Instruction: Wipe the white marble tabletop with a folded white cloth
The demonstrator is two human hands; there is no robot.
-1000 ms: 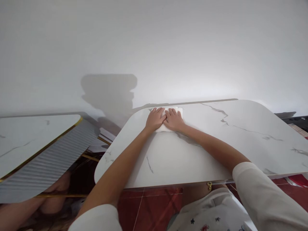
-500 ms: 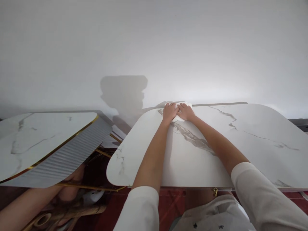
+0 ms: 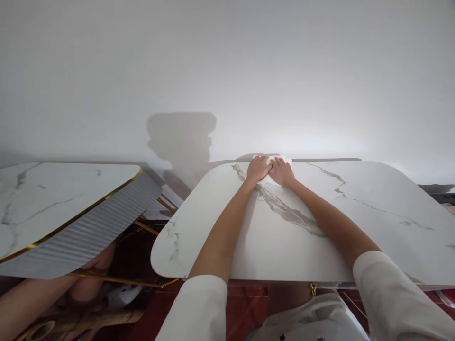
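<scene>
I am pressing left hand (image 3: pixel 258 168) and right hand (image 3: pixel 282 172), fingers flat, gripping nothing, onto white cloth (image 3: pixel 271 179) at marble table (image 3: pixel 355 222) far edge.

both hands (image 3: pixel 270 170) on cloth (image 3: pixel 280 163) at table's (image 3: pixel 355 222) far edge; 2nd table (image 3: pixel 53 208) to left.

marble table (image 3: pixel 355 222) | white cloth (image 3: pixel 273 166) at far edge

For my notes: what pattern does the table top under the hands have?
White marble table top with grey veins, seen in the head view.
</scene>
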